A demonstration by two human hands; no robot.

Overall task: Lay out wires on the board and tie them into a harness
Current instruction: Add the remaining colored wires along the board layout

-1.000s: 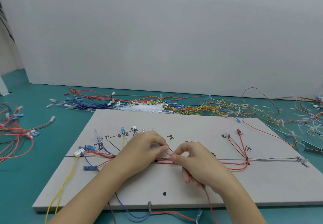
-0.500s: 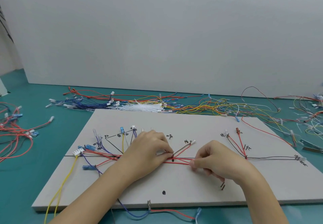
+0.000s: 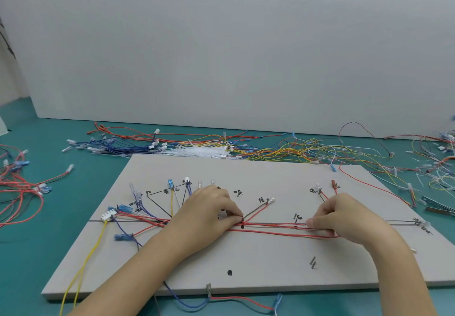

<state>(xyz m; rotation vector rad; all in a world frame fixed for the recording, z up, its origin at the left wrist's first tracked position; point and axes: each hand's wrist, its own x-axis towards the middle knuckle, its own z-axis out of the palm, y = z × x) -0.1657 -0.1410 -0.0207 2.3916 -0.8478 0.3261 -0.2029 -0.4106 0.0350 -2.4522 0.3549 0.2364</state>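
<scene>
Change over the last second: right hand (image 3: 344, 219) has slid from mid-board, where it sat almost against the left hand, out toward 3 o'clock along the trunk line. Left hand (image 3: 209, 213) hasn't moved. Net effect: the red wires (image 3: 273, 228) between the two hands now run straight and taut along the drawn horizontal line. I read that as the trunk run being dressed flat before tying; no tie visible on that span yet.

Left to right:
- Board (image 3: 246, 170) lies flat on the teal table, branch ends fanned out at its 9–10 o'clock area: white connector (image 3: 108, 216), blue terminals, yellow wire (image 3: 83, 261) trailing off the near edge toward 7 o'clock.
- Left hand: palm down, forearm entering from 7 o'clock, thumb and forefinger pinched together on the wires at the junction where a branch splits off toward 1 o'clock.
- Right hand: forearm entering from 5 o'clock, fingers curled, thumb and forefinger clamped on the red wires at their 3 o'clock end.
- White cable ties (image 3: 197, 149) sit just beyond the far edge at 12 o'clock, among loose spare wires.
</scene>
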